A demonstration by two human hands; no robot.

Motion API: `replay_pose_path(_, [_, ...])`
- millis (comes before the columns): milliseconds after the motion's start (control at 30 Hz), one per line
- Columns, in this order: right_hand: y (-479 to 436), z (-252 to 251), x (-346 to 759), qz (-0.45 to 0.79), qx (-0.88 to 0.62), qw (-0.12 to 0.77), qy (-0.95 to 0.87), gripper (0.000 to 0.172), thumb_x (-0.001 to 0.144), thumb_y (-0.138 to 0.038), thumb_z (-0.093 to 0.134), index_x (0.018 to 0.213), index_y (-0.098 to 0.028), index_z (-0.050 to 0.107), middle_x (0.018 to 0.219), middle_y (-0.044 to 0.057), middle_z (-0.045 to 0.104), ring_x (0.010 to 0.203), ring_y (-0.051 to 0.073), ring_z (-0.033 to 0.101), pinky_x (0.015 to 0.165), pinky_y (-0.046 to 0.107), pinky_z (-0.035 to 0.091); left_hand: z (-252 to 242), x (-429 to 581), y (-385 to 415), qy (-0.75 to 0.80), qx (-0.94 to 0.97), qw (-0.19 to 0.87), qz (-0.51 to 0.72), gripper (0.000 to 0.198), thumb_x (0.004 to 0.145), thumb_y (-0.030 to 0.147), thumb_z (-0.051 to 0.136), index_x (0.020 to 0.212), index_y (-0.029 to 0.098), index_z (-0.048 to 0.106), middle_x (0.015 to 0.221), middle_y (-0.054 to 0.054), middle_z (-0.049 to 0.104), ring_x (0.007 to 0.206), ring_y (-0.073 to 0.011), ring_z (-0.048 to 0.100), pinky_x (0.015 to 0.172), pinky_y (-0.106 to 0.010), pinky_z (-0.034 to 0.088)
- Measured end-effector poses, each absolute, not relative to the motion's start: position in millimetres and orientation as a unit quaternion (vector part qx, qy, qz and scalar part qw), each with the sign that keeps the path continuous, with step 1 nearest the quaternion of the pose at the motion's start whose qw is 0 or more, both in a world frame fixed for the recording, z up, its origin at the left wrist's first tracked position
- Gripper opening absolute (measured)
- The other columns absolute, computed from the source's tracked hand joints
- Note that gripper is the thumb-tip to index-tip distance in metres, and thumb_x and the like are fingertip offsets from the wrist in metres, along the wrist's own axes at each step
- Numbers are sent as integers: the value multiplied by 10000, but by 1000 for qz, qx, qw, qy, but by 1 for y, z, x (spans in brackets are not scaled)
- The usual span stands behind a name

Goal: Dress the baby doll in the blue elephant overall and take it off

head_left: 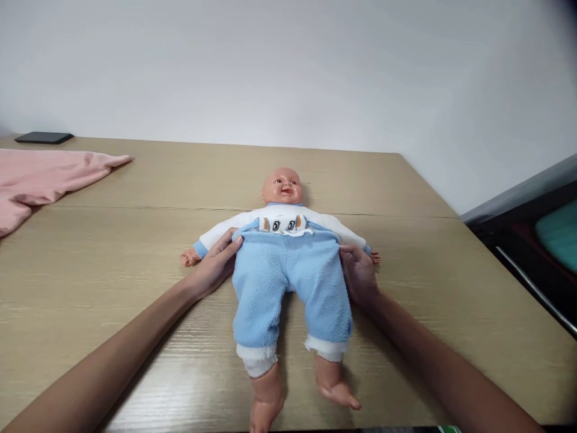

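A baby doll (283,186) lies on its back in the middle of the wooden table (135,264), head away from me, bare feet toward me. It wears a white top with blue cuffs and light blue fleece trousers (288,282) with white cuffs. My left hand (215,264) grips the trousers' waistband at the doll's left-hand side in the view, thumb on top. At the opposite side my right hand (358,272) holds the waistband, fingers curled into the fabric. The waistband sits high on the doll's chest.
A pink cloth (40,180) lies crumpled at the table's far left. A dark phone (44,138) rests at the back left edge by the white wall. To the right, past the table's edge, stands dark furniture with a teal cushion (561,234).
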State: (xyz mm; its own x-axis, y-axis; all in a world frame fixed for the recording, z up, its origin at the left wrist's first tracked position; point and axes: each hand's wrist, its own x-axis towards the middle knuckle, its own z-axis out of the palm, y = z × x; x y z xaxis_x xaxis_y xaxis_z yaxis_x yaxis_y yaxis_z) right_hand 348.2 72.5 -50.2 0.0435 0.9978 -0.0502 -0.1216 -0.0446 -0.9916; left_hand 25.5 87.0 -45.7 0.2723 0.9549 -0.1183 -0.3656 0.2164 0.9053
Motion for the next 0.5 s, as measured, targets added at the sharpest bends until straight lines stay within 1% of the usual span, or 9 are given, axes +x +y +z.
replay_pose_path(67, [73, -45, 344, 550, -478, 530, -434, 270, 880, -535, 643, 963, -290, 722, 899, 48, 776, 1000, 345, 726, 901, 477, 587, -46, 25, 86, 373, 416, 678, 477, 291, 977, 485, 849, 1147, 266, 759, 1094, -15, 756, 1002, -197, 666, 897, -271, 516])
replay_pose_path(100, [73, -44, 343, 554, -474, 533, -429, 286, 891, -528, 650, 1014, -283, 732, 963, 50, 787, 1036, 338, 722, 931, 467, 585, -45, 24, 86, 379, 429, 666, 478, 289, 981, 499, 841, 1107, 254, 753, 1041, -7, 734, 960, -188, 642, 872, -263, 500])
replay_pose_path(167, [74, -43, 341, 530, -482, 539, -442, 298, 921, -545, 698, 1050, -279, 734, 1042, 34, 785, 1064, 305, 705, 981, 427, 572, -42, 22, 86, 396, 475, 619, 484, 325, 985, 546, 822, 1052, 235, 754, 1015, -11, 713, 952, -196, 614, 880, -270, 479])
replay_pose_path(233, [75, -45, 341, 479, -503, 545, -471, 330, 935, -592, 756, 1037, -279, 732, 1058, 14, 769, 1048, 267, 685, 996, 381, 554, -39, 20, 87, 415, 532, 551, 491, 376, 977, 594, 812, 1017, 222, 774, 1039, -31, 721, 999, -223, 608, 928, -293, 465])
replay_pose_path(300, [75, -49, 343, 437, -513, 548, -495, 364, 949, -627, 763, 1023, -272, 730, 1030, 7, 751, 1010, 243, 666, 977, 356, 542, -36, 19, 88, 428, 572, 497, 494, 410, 958, 622, 818, 970, 214, 790, 1012, -40, 727, 998, -240, 605, 941, -312, 456])
replay_pose_path(400, [76, -53, 346, 409, -518, 550, -511, 365, 966, -627, 749, 1017, -265, 732, 992, 9, 731, 976, 239, 647, 946, 355, 532, -36, 18, 90, 440, 579, 469, 501, 424, 945, 632, 818, 926, 210, 786, 920, -29, 716, 911, -237, 591, 888, -323, 454])
replay_pose_path(500, [76, -54, 347, 393, -528, 553, -510, 364, 948, -617, 771, 1045, -268, 737, 1013, 22, 743, 1009, 256, 659, 969, 376, 527, -41, 19, 93, 449, 565, 463, 514, 397, 966, 604, 800, 988, 208, 800, 953, -36, 739, 946, -244, 610, 904, -324, 456])
